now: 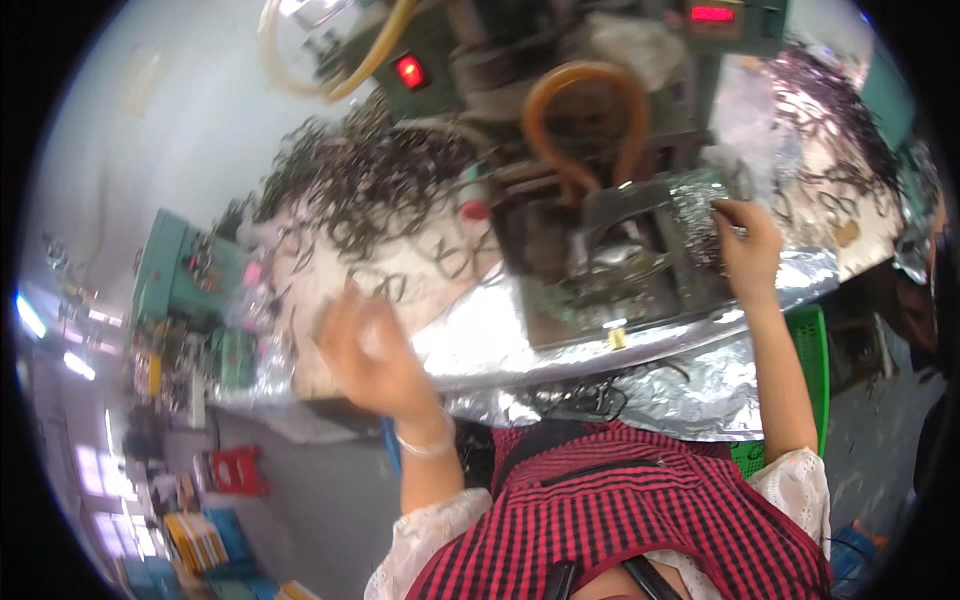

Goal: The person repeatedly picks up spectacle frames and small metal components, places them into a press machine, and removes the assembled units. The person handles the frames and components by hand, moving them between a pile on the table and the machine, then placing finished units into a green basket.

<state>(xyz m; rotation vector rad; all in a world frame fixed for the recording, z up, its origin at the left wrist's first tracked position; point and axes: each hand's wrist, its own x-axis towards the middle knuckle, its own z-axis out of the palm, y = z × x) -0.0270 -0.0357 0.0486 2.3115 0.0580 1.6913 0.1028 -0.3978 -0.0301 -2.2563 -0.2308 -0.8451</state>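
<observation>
My left hand (370,355), smeared by motion, hangs over the left part of the worktop, close to a few loose dark loops (385,288). Its fingers look bent, but the blur hides whether anything is between them. Farther back lies a big heap of thin dark loops (370,180). My right hand (750,250) is closed in a pinch at the right edge of a patch of small shiny pieces (697,215) on the machine's dark metal bed (560,310). Whatever the pinch holds is too small to make out.
A green machine with a lit red switch (410,71) and an orange hose (585,75) stands before me. Silver foil (680,385) covers the worktop's front edge. A green basket (808,350) is below right. More dark strands (830,110) lie at the far right.
</observation>
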